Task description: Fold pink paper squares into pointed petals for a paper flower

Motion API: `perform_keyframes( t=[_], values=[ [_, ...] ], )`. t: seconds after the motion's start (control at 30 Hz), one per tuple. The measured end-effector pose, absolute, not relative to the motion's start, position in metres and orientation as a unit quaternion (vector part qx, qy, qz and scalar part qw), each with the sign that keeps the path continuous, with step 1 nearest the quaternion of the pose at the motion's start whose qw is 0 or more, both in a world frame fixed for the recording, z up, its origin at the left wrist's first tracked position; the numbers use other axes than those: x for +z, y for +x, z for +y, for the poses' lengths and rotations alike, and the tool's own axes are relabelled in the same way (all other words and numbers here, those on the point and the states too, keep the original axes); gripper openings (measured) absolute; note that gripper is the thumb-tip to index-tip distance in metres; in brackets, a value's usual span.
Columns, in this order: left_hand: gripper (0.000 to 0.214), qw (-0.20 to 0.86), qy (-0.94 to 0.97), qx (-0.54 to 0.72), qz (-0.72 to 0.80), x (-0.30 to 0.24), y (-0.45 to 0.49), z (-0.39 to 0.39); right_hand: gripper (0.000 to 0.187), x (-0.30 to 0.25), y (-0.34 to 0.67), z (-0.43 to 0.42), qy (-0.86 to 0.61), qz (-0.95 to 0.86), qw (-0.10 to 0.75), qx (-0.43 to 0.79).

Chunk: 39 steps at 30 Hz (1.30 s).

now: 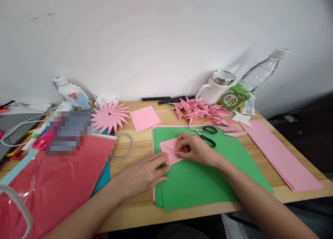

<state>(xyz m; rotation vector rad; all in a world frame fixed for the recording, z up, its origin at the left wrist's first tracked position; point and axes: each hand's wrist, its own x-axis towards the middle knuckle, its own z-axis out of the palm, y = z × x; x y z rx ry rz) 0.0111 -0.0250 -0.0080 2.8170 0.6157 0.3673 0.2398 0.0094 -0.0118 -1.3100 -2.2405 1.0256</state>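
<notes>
A square of pink paper [168,145] with fold lines lies on a stack of green paper [208,183]. My right hand [194,148] is over its right side, fingers curled and pinching the paper. Against its lower left edge rests my left hand [148,171], fingers stretched and slightly apart, fingertips touching the sheet. Part of the square is hidden under both hands. Black-handled scissors [208,130] lie on the green stack just beyond my right hand.
Behind are folded pink paper pieces [200,110], a pink paper pinwheel [110,116], a pink square stack [145,118], a mug [218,88] and a tilted bottle [262,72]. Tape [132,147] and a red paper pack [65,176] lie left; pink strips [281,155] lie right.
</notes>
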Motion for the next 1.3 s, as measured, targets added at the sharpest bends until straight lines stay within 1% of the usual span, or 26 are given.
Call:
perform_keyframes(
  t=[0.13, 0.33, 0.53, 0.77, 1.03, 1.13, 1.3],
  values=[
    [0.023, 0.126, 0.963, 0.131, 0.200, -0.008, 0.008, -0.024, 0.006, -0.013, 0.240, 0.010, -0.463, -0.788, 0.178, 0.366],
    [0.027, 0.117, 0.955, 0.183, 0.203, -0.015, 0.006, -0.021, 0.006, -0.012, 0.240, 0.010, -0.464, -0.786, 0.173, 0.371],
    [0.024, 0.141, 0.954, 0.156, 0.215, -0.011, 0.011, -0.021, 0.005, -0.014, 0.241, 0.010, -0.464, -0.784, 0.180, 0.370],
    [0.021, 0.138, 0.955, 0.134, 0.224, -0.007, 0.015, -0.023, 0.006, -0.013, 0.241, 0.010, -0.462, -0.785, 0.181, 0.371],
    [0.017, 0.109, 0.960, 0.155, 0.206, -0.013, 0.015, -0.022, 0.006, -0.013, 0.239, 0.010, -0.468, -0.782, 0.179, 0.371],
    [0.017, 0.091, 0.964, 0.150, 0.199, -0.014, 0.018, -0.022, 0.007, -0.014, 0.239, 0.011, -0.468, -0.783, 0.176, 0.370],
    [0.017, 0.090, 0.965, 0.139, 0.202, -0.014, 0.020, -0.021, 0.007, -0.013, 0.242, 0.012, -0.474, -0.784, 0.177, 0.359]
  ],
)
